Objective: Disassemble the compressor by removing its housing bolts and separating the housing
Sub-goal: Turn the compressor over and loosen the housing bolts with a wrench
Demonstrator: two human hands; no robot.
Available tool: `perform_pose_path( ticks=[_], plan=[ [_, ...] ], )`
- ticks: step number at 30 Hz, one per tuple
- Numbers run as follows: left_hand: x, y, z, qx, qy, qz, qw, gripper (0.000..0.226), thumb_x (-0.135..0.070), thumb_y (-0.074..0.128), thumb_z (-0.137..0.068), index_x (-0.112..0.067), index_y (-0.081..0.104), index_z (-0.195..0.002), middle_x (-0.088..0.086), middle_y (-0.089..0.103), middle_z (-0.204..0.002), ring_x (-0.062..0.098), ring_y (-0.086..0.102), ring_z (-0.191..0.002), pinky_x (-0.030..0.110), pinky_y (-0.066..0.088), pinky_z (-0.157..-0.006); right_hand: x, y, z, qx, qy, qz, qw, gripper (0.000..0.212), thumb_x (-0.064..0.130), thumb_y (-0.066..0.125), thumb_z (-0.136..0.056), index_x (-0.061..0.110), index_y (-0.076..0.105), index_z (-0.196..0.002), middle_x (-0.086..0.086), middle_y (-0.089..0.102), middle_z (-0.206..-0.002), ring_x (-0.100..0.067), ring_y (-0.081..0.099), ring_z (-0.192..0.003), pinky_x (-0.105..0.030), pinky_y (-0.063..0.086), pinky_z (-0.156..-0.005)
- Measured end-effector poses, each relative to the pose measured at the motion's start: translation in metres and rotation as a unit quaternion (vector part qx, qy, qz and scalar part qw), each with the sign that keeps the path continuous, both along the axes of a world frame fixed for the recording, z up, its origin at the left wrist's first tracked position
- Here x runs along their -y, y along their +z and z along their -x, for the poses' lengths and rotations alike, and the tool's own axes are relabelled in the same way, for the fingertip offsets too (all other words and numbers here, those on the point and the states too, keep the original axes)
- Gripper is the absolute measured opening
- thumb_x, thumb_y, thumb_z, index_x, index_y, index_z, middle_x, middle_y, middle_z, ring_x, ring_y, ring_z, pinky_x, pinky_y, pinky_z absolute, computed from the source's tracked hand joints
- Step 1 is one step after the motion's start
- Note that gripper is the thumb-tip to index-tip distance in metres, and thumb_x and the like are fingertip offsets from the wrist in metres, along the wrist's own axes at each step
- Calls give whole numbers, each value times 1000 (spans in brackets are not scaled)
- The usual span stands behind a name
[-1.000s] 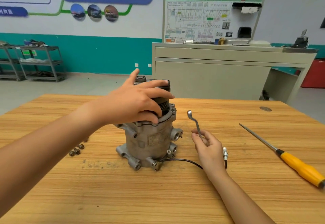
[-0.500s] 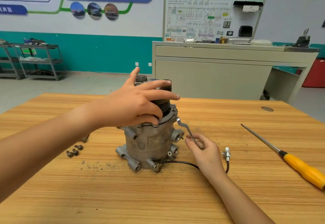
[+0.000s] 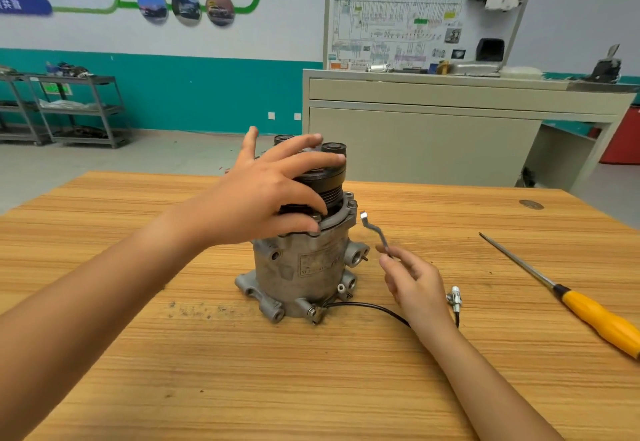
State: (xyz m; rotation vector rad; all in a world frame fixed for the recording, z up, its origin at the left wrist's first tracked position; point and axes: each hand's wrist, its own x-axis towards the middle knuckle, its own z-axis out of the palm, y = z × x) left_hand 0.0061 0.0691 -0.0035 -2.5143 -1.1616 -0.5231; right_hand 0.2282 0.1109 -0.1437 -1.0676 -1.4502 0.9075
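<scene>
A grey metal compressor (image 3: 304, 267) stands upright in the middle of the wooden table (image 3: 242, 378), its black pulley (image 3: 329, 181) on top. My left hand (image 3: 266, 191) lies over the pulley, fingers spread across it and thumb pressed on the housing flange. A housing bolt (image 3: 352, 203) sits in the flange on the right side. My right hand (image 3: 412, 281) pinches the lower end of a small bent wrench (image 3: 375, 232). The wrench head stands just right of the flange, a short gap away from that bolt.
A black cable (image 3: 374, 307) runs from the compressor base under my right wrist to a small metal connector (image 3: 455, 297). A yellow-handled screwdriver (image 3: 588, 312) lies at the right. Dirt specks (image 3: 201, 309) lie left of the base. A beige bench (image 3: 433, 135) stands beyond the table.
The wrench head swung in against the flange, then backed off slightly up and right. My left hand stayed on the pulley. The loose bolts at the left are now hidden by my arm.
</scene>
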Motion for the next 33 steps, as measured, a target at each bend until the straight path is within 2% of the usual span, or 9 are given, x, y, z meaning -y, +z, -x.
perform_pose_path(
  ticks=[4,11,12,14,16,20,24,30,33],
  plan=[
    [-1,9,5,8,-8,58,998,16,-19,62,-87,-26,73,-97,-23,33,-139,-1,7,-133,69,-3,-105,1,1,4,-25,-9,16,1000,20,17,55,-88,13,66,-105,20,52,-52,4,45,-58,-15,32,-57],
    [-10,15,4,0,-18,48,999,26,-22,64,-87,-27,66,-113,-12,35,-147,-4,14,-132,64,4,-107,6,6,3,31,-15,14,999,24,15,50,-92,11,65,-109,15,46,-55,2,40,-53,-13,33,-54],
    [-10,13,9,45,-25,48,997,30,-26,64,-87,-31,62,-117,-14,35,-145,-4,19,-131,57,11,-109,9,10,3,46,-7,-1,999,22,15,46,-94,16,65,-105,13,43,-54,0,38,-50,-13,31,-51],
    [-11,7,20,162,-21,69,984,40,-40,60,-86,-41,47,-123,-20,30,-142,-9,25,-127,22,24,-108,18,20,2,95,2,-66,993,24,16,41,-96,28,62,-98,10,41,-52,-2,36,-48,-16,31,-49],
    [-12,-1,25,246,16,98,964,50,-51,51,-78,-47,36,-126,-24,26,-142,-15,22,-125,-4,20,-93,29,33,1,166,-6,-143,976,25,16,40,-96,27,59,-108,11,42,-52,-5,39,-48,-18,30,-48],
    [-20,-17,27,296,40,117,947,59,-61,43,-71,-48,34,-127,-27,29,-139,-13,25,-124,-6,21,-85,54,66,5,367,-31,-267,890,27,19,42,-96,14,58,-118,14,40,-53,-8,43,-47,-19,28,-46],
    [-22,-19,28,316,36,109,942,54,-63,44,-70,-48,38,-121,-28,30,-138,-8,30,-123,-6,30,-75,68,95,13,541,-69,-229,807,40,35,26,-98,29,32,-137,3,59,-87,-24,58,-79,-31,35,-59],
    [-22,-26,23,375,11,127,918,47,-55,49,-73,-44,43,-119,-25,33,-139,-8,30,-127,12,24,-97,84,129,30,700,-72,-198,682,55,10,39,-93,15,16,-143,-1,31,-67,-25,44,-69,-28,24,-44],
    [-24,-28,23,390,4,128,912,49,-53,49,-74,-38,46,-120,-21,37,-138,-3,35,-126,20,31,-102,94,137,48,745,-53,-178,641,62,-4,36,-88,-3,8,-143,-12,50,-90,-22,42,-71,-29,25,-42]
  ],
)
